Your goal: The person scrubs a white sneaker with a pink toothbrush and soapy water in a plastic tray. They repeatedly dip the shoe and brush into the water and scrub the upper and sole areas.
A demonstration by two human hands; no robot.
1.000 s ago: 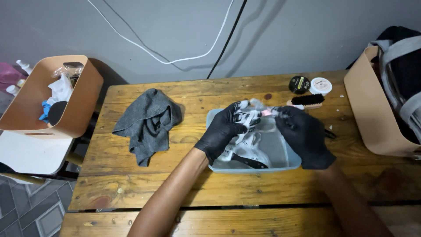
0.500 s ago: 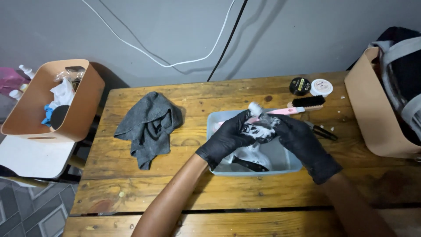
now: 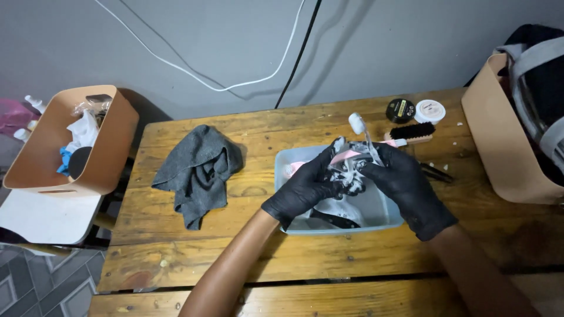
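Note:
Both my hands wear black gloves and meet over a pale blue plastic tub (image 3: 353,226) on the wooden table (image 3: 247,258). My left hand (image 3: 305,191) grips a black and white foamy item (image 3: 351,173), held just above the tub. My right hand (image 3: 406,189) presses on the same item from the right and holds a small brush (image 3: 357,123), whose white head points up and away. A pink handle (image 3: 341,157) runs across behind my fingers. A black strap (image 3: 332,219) lies in the tub's wet bottom.
A crumpled grey cloth (image 3: 197,170) lies left of the tub. Behind it are a black tin (image 3: 400,110), a white tin (image 3: 430,111) and a black-bristled brush (image 3: 412,133). Tan bins stand at the left (image 3: 108,152) and the right (image 3: 499,135). Cables hang on the wall.
My hands have closed in on the foamy item and turned it over the tub. The small brush's white head has swung up behind my fingers.

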